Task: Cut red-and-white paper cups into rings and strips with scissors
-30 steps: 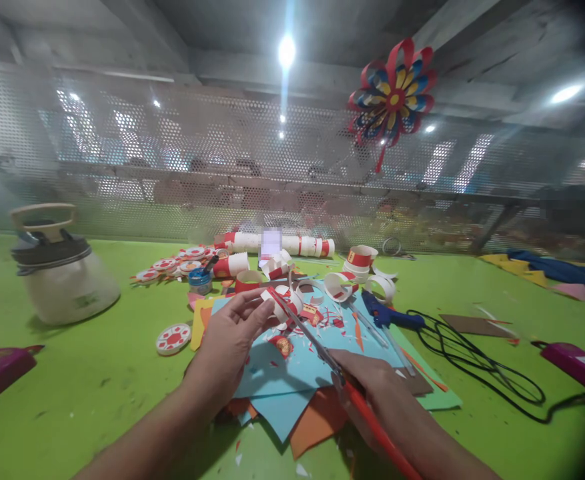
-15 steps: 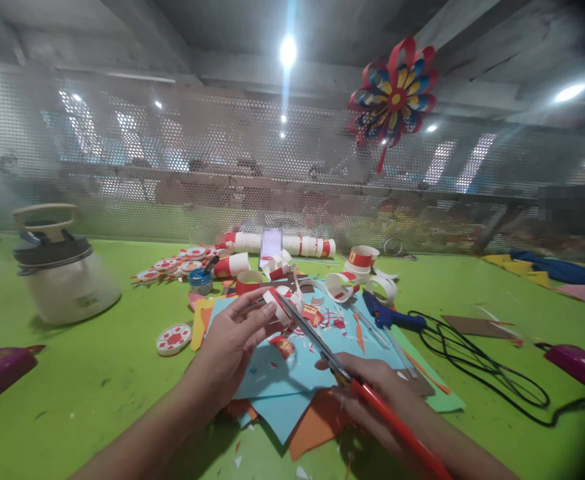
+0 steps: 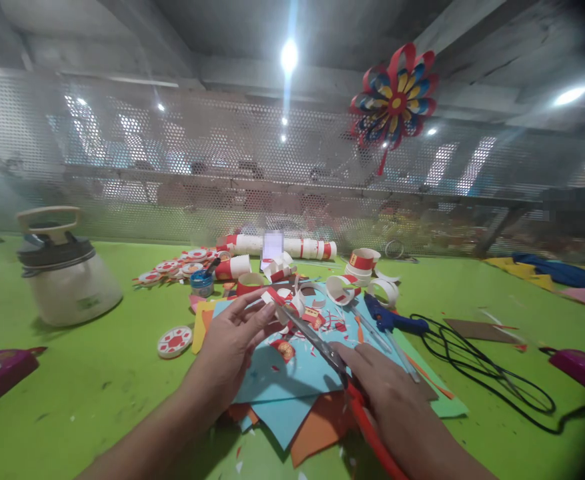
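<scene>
My left hand [image 3: 229,340] pinches a small red-and-white piece of paper cup [image 3: 268,298] between thumb and fingers, over the middle of the table. My right hand [image 3: 392,390] is closed on red-handled scissors [image 3: 319,343], whose metal blades point up and left to the paper piece. The blade tips meet its edge; whether they are cutting into it I cannot tell. Below both hands lie light blue sheets [image 3: 272,383] strewn with red and white paper scraps [image 3: 286,350]. A round white lid with red shapes [image 3: 175,341] rests left of my left hand.
A blue glue gun [image 3: 392,320] with a looping black cord [image 3: 492,393] lies at right. Cut cup rings [image 3: 342,289], a blue paint jar [image 3: 202,283] and a phone [image 3: 273,248] stand behind the sheets. A large white jug [image 3: 72,287] stands at left.
My right hand has turned further over the scissors' handles, and the red handles have swung to the left. My left hand keeps its hold on the paper piece almost in place.
</scene>
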Available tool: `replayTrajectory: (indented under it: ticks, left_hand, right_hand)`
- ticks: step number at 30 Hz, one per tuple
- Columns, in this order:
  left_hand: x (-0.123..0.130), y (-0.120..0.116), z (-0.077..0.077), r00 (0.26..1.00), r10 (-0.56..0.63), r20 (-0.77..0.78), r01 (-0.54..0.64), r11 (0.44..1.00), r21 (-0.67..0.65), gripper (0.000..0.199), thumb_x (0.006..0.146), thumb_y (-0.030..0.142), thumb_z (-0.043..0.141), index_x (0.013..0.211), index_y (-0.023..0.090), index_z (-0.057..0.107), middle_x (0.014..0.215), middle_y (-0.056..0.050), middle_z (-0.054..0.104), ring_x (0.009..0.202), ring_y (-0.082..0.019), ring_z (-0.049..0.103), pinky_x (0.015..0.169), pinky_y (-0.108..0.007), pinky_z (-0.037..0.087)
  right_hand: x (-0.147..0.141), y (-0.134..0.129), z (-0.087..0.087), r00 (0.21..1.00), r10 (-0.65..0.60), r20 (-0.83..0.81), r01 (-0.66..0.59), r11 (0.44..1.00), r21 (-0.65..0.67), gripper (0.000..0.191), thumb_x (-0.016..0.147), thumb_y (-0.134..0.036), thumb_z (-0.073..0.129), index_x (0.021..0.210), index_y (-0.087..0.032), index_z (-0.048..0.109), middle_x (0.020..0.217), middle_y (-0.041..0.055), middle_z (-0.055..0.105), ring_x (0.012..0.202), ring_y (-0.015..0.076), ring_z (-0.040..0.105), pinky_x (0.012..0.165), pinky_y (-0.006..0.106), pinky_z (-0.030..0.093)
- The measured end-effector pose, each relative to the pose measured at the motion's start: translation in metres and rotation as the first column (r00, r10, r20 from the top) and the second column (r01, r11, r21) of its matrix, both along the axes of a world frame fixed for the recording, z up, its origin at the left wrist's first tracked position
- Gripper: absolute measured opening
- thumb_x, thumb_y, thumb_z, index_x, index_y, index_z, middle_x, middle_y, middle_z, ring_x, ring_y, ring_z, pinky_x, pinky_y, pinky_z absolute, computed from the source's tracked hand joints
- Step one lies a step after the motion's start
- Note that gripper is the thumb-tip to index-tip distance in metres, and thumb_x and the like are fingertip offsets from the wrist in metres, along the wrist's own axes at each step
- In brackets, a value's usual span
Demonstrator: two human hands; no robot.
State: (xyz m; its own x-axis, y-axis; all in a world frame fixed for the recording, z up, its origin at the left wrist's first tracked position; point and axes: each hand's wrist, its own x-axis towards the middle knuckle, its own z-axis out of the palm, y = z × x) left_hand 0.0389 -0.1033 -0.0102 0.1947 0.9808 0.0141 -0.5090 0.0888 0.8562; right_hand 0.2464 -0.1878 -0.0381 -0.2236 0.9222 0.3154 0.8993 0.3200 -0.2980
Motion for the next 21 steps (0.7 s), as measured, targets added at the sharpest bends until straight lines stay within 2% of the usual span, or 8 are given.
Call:
replayTrajectory:
  ticks: [4,10,13,16,21]
  left_hand:
    - [0.001,0.000,-0.001,1.000,-0.012,0.010,0.012,1.000,0.018,0.037,0.069,0.027,0.081,0.102,0.016,0.067,0.095,-0.010,0.075,0.085,-0.023,0.071,0.084,-0.036,0.054]
    - [0.000,-0.002,0.000,0.999,-0.054,0.008,0.054,0.998,0.024,0.034,0.072,0.028,0.078,0.102,0.015,0.066,0.100,-0.012,0.074,0.089,-0.023,0.070,0.086,-0.036,0.053]
    - [0.000,-0.003,0.001,0.998,-0.063,0.011,0.062,0.998,0.013,0.033,0.072,0.028,0.078,0.100,0.015,0.067,0.097,-0.011,0.074,0.086,-0.022,0.070,0.086,-0.035,0.053]
    - [0.000,-0.003,0.002,0.998,-0.069,0.009,0.069,0.998,0.016,0.030,0.071,0.029,0.079,0.096,0.014,0.069,0.094,-0.010,0.075,0.083,-0.021,0.070,0.083,-0.034,0.053]
    - [0.000,-0.002,0.002,0.997,-0.078,0.008,0.078,0.997,0.005,0.029,0.072,0.029,0.078,0.094,0.013,0.069,0.094,-0.011,0.074,0.083,-0.021,0.070,0.081,-0.033,0.054]
  right_hand:
    - [0.000,0.000,-0.001,1.000,-0.005,0.030,0.005,1.000,0.018,0.044,0.084,-0.012,0.042,0.126,-0.013,0.056,0.096,0.0162,0.063,0.085,0.0291,0.062,0.073,0.046,0.052]
    - [0.000,0.000,0.001,0.998,0.002,-0.064,-0.005,0.998,-0.055,0.038,0.088,-0.018,0.046,0.124,-0.017,0.057,0.098,0.0141,0.065,0.089,0.0282,0.061,0.078,0.044,0.050]
    - [-0.001,0.001,0.003,0.978,0.084,-0.188,-0.102,0.991,-0.083,0.031,0.089,-0.020,0.049,0.118,-0.023,0.060,0.103,0.0092,0.067,0.093,0.0252,0.062,0.083,0.039,0.048]
    - [-0.003,0.003,0.006,0.939,0.161,-0.305,-0.196,0.976,-0.091,0.024,0.092,-0.020,0.046,0.107,-0.024,0.064,0.098,0.0043,0.070,0.088,0.0215,0.063,0.079,0.032,0.048]
    - [-0.002,0.005,0.011,0.930,0.152,-0.334,-0.204,0.971,-0.126,0.023,0.086,-0.016,0.048,0.101,-0.023,0.065,0.096,0.0031,0.070,0.087,0.0214,0.064,0.077,0.030,0.047]
